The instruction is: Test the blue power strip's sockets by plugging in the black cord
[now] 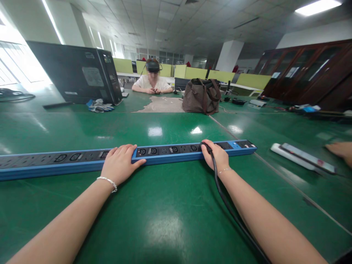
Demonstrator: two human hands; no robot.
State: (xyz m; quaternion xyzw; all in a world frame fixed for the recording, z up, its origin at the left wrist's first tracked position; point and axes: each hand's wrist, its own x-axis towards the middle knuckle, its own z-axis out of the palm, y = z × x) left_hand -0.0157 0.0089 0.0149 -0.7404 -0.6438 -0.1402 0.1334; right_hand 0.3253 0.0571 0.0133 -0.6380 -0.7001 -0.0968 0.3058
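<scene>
A long blue power strip (165, 160) with black sockets lies across the green table. My left hand (118, 163) rests over the strip left of its middle, fingers wrapped over the top and thumb along the near side. Farther right, my right hand (216, 156) is closed around the plug end of a black cable (228, 207), at a socket of the strip. How deep the plug sits is hidden by the fingers. The cable runs from that hand down toward the bottom edge, beside my right forearm.
A white power strip (293, 157) with a phone-like slab lies right, near another person's hand (341, 149). Behind are a brown bag (202, 97), gloves (99, 106), a black computer case (79, 75) and a seated person (152, 82) across the table (167, 220).
</scene>
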